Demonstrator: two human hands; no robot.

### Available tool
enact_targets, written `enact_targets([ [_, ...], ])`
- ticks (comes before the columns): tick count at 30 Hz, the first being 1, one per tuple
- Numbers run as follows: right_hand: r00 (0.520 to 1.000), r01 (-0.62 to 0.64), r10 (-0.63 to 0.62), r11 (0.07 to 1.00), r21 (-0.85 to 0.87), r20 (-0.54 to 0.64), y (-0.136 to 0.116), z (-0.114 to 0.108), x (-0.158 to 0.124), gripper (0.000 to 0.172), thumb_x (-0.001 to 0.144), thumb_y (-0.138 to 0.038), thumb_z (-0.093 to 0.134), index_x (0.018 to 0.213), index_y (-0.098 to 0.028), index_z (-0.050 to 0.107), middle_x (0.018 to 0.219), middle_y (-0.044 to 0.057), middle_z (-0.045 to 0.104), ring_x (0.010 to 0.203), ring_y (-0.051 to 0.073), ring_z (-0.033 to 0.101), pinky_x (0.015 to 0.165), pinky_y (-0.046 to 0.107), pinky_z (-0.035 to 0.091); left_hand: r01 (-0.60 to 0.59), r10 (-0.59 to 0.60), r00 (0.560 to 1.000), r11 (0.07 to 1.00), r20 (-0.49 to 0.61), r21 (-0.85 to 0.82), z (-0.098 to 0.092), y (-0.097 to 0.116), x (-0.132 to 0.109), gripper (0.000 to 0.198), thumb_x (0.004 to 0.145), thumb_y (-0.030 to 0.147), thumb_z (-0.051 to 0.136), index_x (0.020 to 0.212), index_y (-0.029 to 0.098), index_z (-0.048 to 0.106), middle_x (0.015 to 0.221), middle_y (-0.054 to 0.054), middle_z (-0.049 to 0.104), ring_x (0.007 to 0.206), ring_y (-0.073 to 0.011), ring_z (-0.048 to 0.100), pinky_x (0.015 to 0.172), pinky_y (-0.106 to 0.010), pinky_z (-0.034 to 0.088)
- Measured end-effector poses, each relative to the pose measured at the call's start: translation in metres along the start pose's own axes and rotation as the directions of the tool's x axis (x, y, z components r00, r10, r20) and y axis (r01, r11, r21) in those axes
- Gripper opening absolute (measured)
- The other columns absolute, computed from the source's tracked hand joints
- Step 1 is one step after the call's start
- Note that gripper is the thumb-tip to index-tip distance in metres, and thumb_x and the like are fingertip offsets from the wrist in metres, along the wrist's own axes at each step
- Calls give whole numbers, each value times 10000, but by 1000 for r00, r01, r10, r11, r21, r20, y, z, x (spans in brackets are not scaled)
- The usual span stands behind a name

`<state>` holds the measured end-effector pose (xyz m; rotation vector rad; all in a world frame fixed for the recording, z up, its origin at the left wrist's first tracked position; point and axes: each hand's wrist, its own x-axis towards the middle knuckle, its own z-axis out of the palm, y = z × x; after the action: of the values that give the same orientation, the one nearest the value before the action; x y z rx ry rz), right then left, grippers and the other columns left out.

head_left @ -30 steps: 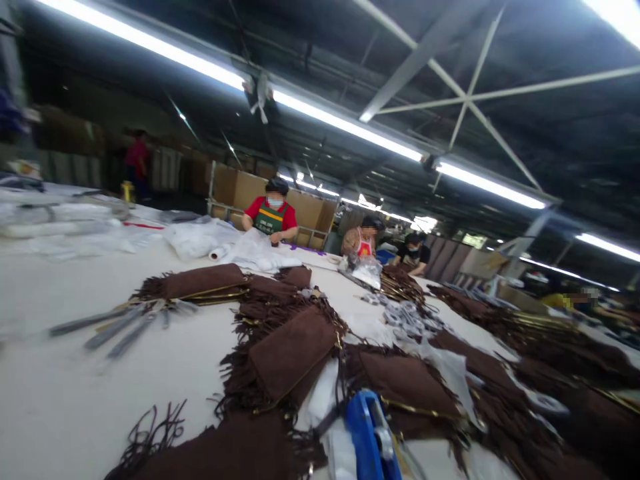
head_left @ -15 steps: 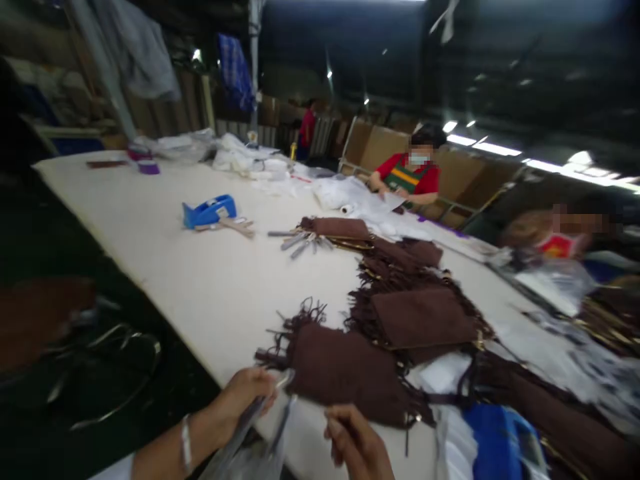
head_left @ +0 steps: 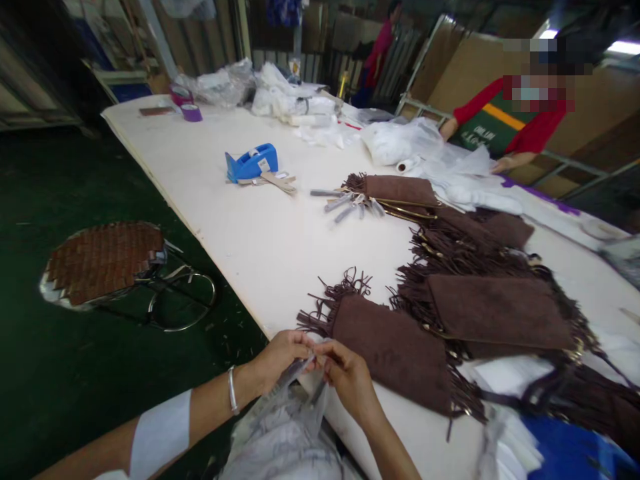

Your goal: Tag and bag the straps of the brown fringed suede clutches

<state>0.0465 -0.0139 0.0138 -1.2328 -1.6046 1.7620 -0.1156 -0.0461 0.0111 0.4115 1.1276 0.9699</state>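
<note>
At the table's near edge, my left hand [head_left: 285, 360] pinches the upper edge of a clear plastic bag [head_left: 287, 427] that hangs down in front of me. My right hand [head_left: 347, 377] meets it there, thumb and fingers closed on the same edge. Where the fingertips come together, the details are too small to make out. Just beyond my hands lies a dark brown fringed suede bag [head_left: 393, 350], flat on the table. More brown fringed bags [head_left: 500, 310] are piled to its right.
On the white table [head_left: 240, 247] stand a blue tape dispenser [head_left: 257, 162] and a purple tape roll [head_left: 191, 113]. White plastic wrapping [head_left: 295, 100] lies along the back. A co-worker [head_left: 510, 120] stands across the table. A stool [head_left: 105, 263] is at the left, and something blue [head_left: 565, 443] lies at the lower right.
My right hand has moved left to join my left hand and closed on the plastic bag's edge. The view has shifted, bringing the stool further in and the table's things to the right.
</note>
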Motion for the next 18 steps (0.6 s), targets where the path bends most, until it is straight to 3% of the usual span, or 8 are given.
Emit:
enact_targets([
  [6, 996, 52, -61, 988, -145, -58, -4, 7, -3, 225, 796, -155, 465, 887, -195, 667, 669, -22, 629, 563, 114, 503, 556, 203, 379, 12, -13, 999, 1000, -45, -27, 2, -2, -4, 151, 631, 121, 580, 777, 117, 623, 568, -29, 621, 511, -120, 522, 520, -225, 355],
  [10, 985, 99, -133, 957, -274, -108, -8, 10, -7, 248, 785, -105, 449, 827, -206, 671, 710, -18, 646, 635, 133, 567, 629, 214, 409, 24, -25, 999, 999, -31, -22, 3, -5, -9, 245, 617, 97, 611, 859, 105, 650, 675, -51, 665, 593, -132, 562, 585, -231, 396],
  [18, 988, 108, -140, 933, -344, -69, -14, 9, -9, 292, 780, -69, 436, 837, -220, 679, 733, -17, 677, 681, 144, 615, 679, 223, 425, -89, 90, 995, 996, -48, 30, 5, -12, -10, 221, 636, 134, 687, 851, 87, 667, 774, -77, 695, 683, -152, 584, 678, -253, 436],
])
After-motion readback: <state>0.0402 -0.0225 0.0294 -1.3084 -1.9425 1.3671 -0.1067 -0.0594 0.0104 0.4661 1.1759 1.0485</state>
